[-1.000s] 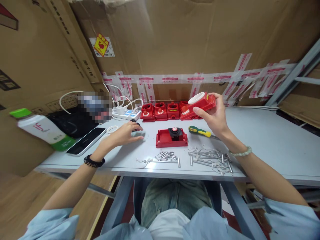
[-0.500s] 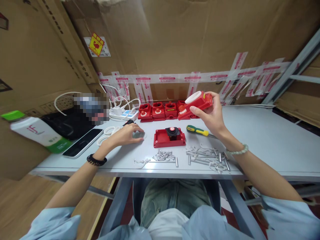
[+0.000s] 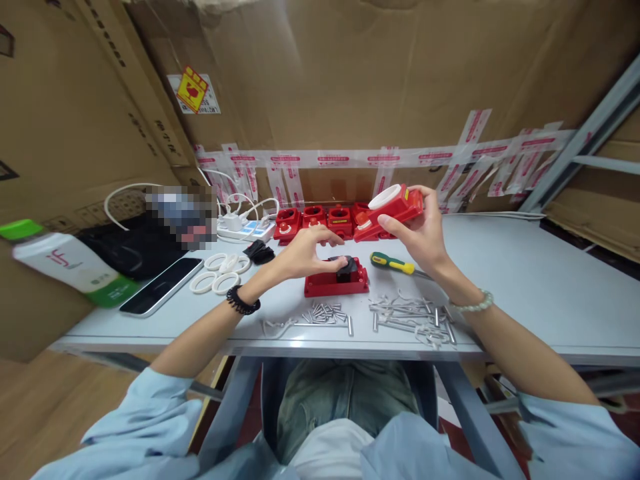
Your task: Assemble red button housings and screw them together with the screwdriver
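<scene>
Left grip [image 3: 309,253] has moved rightward; it's at the red base [image 3: 331,289]

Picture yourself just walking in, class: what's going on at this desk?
A person at a table holds a red housing with a white ring on top in the right hand. The left hand is over a red base, its thumb at the black part there; whether it presses is unclear. A screwdriver lies to the base's right, small screws lie in front, and more red housings stand in a row behind.
</scene>
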Action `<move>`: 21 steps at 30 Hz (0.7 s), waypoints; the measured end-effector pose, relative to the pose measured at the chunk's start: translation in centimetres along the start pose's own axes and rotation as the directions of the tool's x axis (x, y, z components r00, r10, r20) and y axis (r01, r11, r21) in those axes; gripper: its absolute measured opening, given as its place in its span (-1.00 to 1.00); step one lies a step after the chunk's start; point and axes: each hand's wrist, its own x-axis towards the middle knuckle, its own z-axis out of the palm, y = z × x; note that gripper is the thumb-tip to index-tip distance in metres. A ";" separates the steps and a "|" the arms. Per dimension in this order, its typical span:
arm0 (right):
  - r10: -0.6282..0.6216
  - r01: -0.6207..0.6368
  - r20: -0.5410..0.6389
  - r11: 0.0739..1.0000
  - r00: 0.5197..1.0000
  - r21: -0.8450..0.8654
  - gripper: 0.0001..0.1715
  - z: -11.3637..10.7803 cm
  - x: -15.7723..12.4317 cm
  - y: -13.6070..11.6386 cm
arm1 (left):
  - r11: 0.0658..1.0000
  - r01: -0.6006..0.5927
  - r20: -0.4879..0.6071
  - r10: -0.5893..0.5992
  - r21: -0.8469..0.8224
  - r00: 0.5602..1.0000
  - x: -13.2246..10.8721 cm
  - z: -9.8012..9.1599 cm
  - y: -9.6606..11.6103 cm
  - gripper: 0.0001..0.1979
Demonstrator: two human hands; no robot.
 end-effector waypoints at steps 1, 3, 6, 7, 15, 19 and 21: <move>-0.001 0.001 0.002 1.000 1.000 0.003 -0.16 0.0 0.0 -0.1 | 1.000 0.001 0.010 -0.001 0.000 1.000 0.2 0.4 -0.1 -0.67; 0.000 0.000 0.008 1.000 1.000 0.008 -0.17 0.0 -0.1 -0.2 | 1.000 0.006 0.024 -0.006 0.000 1.000 0.3 0.9 -0.4 -0.68; -0.005 0.005 0.019 1.000 1.000 0.009 -0.19 0.1 -0.2 -0.1 | 1.000 0.021 0.034 -0.021 0.001 0.999 0.1 1.1 -0.9 -0.67; -0.012 0.012 0.022 1.000 1.000 0.011 -0.19 0.1 -0.2 -0.1 | 1.000 0.024 0.037 -0.024 0.002 0.999 0.0 1.1 -1.0 -0.67; 0.001 -0.002 0.033 1.000 0.999 0.008 -0.19 0.2 -0.3 0.0 | 1.000 0.009 0.044 -0.009 0.005 0.999 -0.1 1.0 -0.9 -0.68; 0.001 -0.002 0.032 0.999 0.999 0.039 -0.19 0.2 -0.3 0.0 | 1.000 -0.003 0.031 0.002 0.019 1.000 -0.1 1.0 -0.8 -0.68; 0.003 -0.005 0.037 0.999 0.999 0.041 -0.20 0.3 -0.3 -0.1 | 1.000 -0.007 0.029 0.006 0.027 1.000 -0.1 1.0 -0.8 -0.69</move>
